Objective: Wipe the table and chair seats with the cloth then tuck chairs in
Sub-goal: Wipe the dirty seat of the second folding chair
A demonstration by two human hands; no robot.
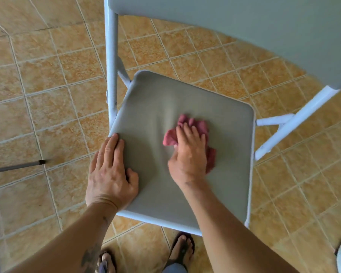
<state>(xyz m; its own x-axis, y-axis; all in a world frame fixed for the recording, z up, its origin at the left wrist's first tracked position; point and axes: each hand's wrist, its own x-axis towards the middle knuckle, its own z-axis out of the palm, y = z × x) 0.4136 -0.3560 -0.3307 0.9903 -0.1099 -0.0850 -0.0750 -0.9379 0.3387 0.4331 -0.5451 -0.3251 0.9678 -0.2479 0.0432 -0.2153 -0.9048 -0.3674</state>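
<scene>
Head view: my right hand (191, 152) presses flat, fingers straight, on the crumpled pink cloth (187, 133) mid-way across the grey chair seat (156, 115), while my left hand (111, 172) rests spread on the seat's left edge.

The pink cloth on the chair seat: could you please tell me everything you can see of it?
The pink cloth is a small, crumpled rag of soft, slightly fuzzy-looking fabric, dusty rose in colour. It lies bunched on the grey chair seat, right of its centre. The right hand presses flat on top of it, covering its middle; cloth shows beyond the fingertips and on both sides.
</scene>
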